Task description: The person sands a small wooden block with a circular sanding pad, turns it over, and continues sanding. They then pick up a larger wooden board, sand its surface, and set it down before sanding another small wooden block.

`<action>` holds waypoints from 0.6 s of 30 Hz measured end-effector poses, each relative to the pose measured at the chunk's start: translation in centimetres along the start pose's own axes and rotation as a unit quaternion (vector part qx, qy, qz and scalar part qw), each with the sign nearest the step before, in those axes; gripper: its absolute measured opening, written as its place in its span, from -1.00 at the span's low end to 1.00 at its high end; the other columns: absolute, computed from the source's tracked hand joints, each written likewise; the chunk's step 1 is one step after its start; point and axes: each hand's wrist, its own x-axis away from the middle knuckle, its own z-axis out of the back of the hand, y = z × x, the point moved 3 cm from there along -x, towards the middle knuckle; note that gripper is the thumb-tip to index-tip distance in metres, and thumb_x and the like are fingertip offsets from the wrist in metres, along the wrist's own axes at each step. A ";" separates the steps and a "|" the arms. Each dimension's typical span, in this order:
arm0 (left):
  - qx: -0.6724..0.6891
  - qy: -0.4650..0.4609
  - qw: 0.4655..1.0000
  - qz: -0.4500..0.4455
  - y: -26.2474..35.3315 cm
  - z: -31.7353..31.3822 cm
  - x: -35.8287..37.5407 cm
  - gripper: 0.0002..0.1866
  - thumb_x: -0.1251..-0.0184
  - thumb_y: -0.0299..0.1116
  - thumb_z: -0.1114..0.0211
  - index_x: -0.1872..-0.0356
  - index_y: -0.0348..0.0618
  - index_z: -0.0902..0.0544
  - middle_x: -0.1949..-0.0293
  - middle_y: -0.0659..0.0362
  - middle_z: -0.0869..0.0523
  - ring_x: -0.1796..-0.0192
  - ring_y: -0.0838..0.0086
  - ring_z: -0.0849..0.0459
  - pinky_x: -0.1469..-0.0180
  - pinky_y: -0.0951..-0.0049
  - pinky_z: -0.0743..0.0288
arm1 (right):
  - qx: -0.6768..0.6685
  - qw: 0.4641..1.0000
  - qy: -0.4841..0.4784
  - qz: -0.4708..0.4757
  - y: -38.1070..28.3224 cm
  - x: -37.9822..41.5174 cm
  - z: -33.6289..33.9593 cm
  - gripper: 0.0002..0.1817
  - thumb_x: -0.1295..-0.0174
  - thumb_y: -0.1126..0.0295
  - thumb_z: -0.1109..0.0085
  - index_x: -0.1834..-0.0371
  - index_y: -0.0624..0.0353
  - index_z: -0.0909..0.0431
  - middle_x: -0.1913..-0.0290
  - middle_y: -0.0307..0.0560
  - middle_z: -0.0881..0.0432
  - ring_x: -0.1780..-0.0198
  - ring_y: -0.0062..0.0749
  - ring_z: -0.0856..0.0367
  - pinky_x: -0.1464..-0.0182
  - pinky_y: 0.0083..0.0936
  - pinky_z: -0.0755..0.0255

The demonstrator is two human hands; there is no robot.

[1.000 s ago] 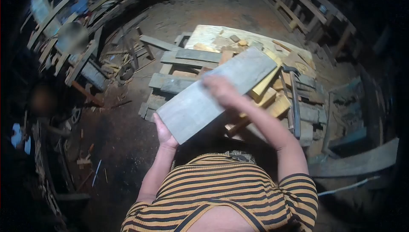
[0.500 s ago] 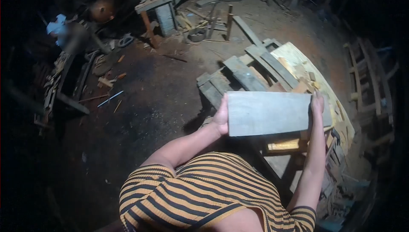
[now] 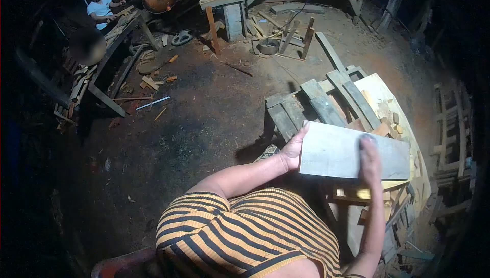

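I hold a flat grey board (image 3: 337, 151) level in front of me, above a pile of planks. My left hand (image 3: 294, 148) grips its left end, thumb on top. My right hand (image 3: 370, 159) lies on the board's upper face near its right end, fingers over the surface; it is blurred. Under the board are grey planks (image 3: 321, 103) and yellow wood offcuts (image 3: 365, 194) stacked on a pale sheet (image 3: 384, 99).
Dark dirt floor (image 3: 194, 125) stretches to the left with scattered wood scraps. A workbench post (image 3: 234, 13) and timber lie at the back. Another person (image 3: 102, 10) sits far left among planks. Wooden frames (image 3: 449, 135) stand on the right.
The view has swung left, so the pile and board sit further right. The board stays level; my right hand has moved from its far edge onto the top face.
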 end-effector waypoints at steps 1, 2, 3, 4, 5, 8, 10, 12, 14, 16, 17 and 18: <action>-0.004 0.013 1.000 0.013 -0.1 0.1 0.0 -0.31 -0.26 0.17 -0.13 -0.21 -0.17 -0.42 -0.16 0.05 -0.53 -0.18 0.27 -0.51 -0.27 0.19 -0.32 | 0.015 0.995 0.071 -0.067 4.3 0.5 1.8 -0.61 -0.36 0.34 0.18 -0.18 0.20 -0.45 -0.32 0.04 -0.34 -0.38 -0.13 -0.22 -0.43 -0.32 0.02; 0.022 0.012 0.999 0.023 -0.2 0.2 0.0 -0.36 -0.27 0.09 -0.17 -0.21 -0.19 -0.42 -0.15 0.03 -0.54 -0.17 0.26 -0.52 -0.26 0.19 -0.33 | 0.033 0.990 0.107 -0.081 8.9 1.3 3.9 -0.60 -0.36 0.35 0.21 -0.19 0.23 -0.43 -0.31 0.07 -0.35 -0.37 -0.13 -0.23 -0.43 -0.32 0.01; 0.023 0.011 0.999 0.025 -0.2 0.1 0.0 -0.36 -0.27 0.09 -0.17 -0.21 -0.19 -0.42 -0.15 0.03 -0.54 -0.17 0.26 -0.52 -0.26 0.19 -0.33 | 0.052 0.984 0.144 -0.095 12.8 2.4 5.8 -0.60 -0.37 0.36 0.23 -0.19 0.27 -0.41 -0.30 0.09 -0.36 -0.37 -0.12 -0.23 -0.42 -0.33 0.01; 0.022 0.017 0.999 0.020 -0.3 0.2 0.0 -0.36 -0.27 0.10 -0.17 -0.21 -0.19 -0.42 -0.14 0.03 -0.54 -0.17 0.26 -0.52 -0.26 0.19 -0.33 | 0.057 0.975 0.169 -0.134 15.4 3.5 7.2 -0.59 -0.36 0.37 0.23 -0.20 0.29 -0.40 -0.27 0.11 -0.38 -0.35 -0.12 -0.25 -0.41 -0.33 -0.01; 0.020 0.023 0.999 0.015 -0.3 0.1 -0.1 -0.35 -0.27 0.10 -0.17 -0.20 -0.19 -0.42 -0.14 0.03 -0.54 -0.16 0.27 -0.52 -0.26 0.19 -0.33 | 0.062 0.964 0.195 -0.173 17.1 4.5 8.2 -0.58 -0.35 0.38 0.23 -0.21 0.30 -0.38 -0.25 0.12 -0.40 -0.34 -0.12 -0.26 -0.40 -0.34 -0.03; 0.016 0.032 0.999 -0.009 -0.3 0.2 -0.2 -0.36 -0.28 0.11 -0.15 -0.21 -0.18 -0.42 -0.15 0.04 -0.54 -0.17 0.25 -0.52 -0.27 0.18 -0.32 | 0.091 0.964 0.197 -0.153 17.1 5.2 6.2 -0.57 -0.31 0.38 0.19 -0.21 0.31 -0.37 -0.19 0.11 -0.45 -0.27 -0.08 -0.33 -0.36 -0.30 -0.09; 0.004 0.050 0.999 -0.010 -0.1 0.3 0.0 -0.34 -0.28 0.13 -0.12 -0.22 -0.18 -0.41 -0.16 0.04 -0.53 -0.18 0.24 -0.51 -0.28 0.16 -0.31 | 0.051 0.980 0.190 -0.039 11.2 5.2 2.7 -0.55 -0.30 0.38 0.19 -0.23 0.28 -0.36 -0.16 0.11 -0.46 -0.22 -0.05 -0.36 -0.35 -0.26 -0.10; -0.003 0.056 0.998 -0.009 -0.4 1.1 -0.2 -0.31 -0.30 0.18 -0.05 -0.25 -0.16 -0.38 -0.20 0.03 -0.50 -0.20 0.20 -0.49 -0.29 0.12 -0.28 | 0.045 0.987 0.148 -0.038 2.6 5.1 -2.1 -0.58 -0.31 0.36 0.18 -0.20 0.25 -0.41 -0.23 0.16 -0.42 -0.31 -0.04 -0.30 -0.39 -0.22 -0.04; -0.009 0.053 0.999 0.001 -0.6 0.9 -0.3 -0.29 -0.32 0.20 0.00 -0.28 -0.15 -0.34 -0.23 0.02 -0.47 -0.23 0.17 -0.46 -0.31 0.09 -0.26 | 0.103 0.990 0.089 0.046 -5.7 5.2 -6.0 -0.62 -0.30 0.35 0.09 -0.16 0.16 -0.46 -0.23 0.13 -0.43 -0.29 -0.01 -0.35 -0.38 -0.18 -0.06; -0.034 0.056 0.998 0.010 -0.5 0.6 -0.3 -0.29 -0.33 0.18 0.03 -0.31 -0.15 -0.30 -0.25 0.02 -0.44 -0.26 0.16 -0.42 -0.32 0.06 -0.24 | 0.045 0.988 0.042 0.145 -10.7 6.1 -7.2 -0.57 -0.18 0.31 -0.13 -0.15 0.09 -0.48 -0.21 0.08 -0.46 -0.29 -0.08 -0.36 -0.35 -0.13 -0.10; -0.049 0.052 0.997 0.014 -0.4 1.1 -0.3 -0.30 -0.34 0.17 0.03 -0.32 -0.15 -0.29 -0.26 0.02 -0.42 -0.28 0.15 -0.41 -0.33 0.06 -0.23 | 0.049 0.986 0.022 0.155 -12.5 6.5 -6.4 -0.54 -0.16 0.32 -0.16 -0.17 0.06 -0.47 -0.25 0.02 -0.43 -0.32 -0.12 -0.33 -0.34 -0.11 -0.11; -0.046 0.054 0.997 0.024 -0.4 1.0 -0.2 -0.29 -0.34 0.18 0.03 -0.33 -0.15 -0.28 -0.28 0.02 -0.41 -0.29 0.16 -0.39 -0.33 0.06 -0.22 | 0.040 0.988 -0.001 0.148 -12.1 6.8 -5.9 -0.54 -0.16 0.31 -0.15 -0.18 0.05 -0.46 -0.28 -0.05 -0.40 -0.34 -0.18 -0.31 -0.35 -0.10 -0.10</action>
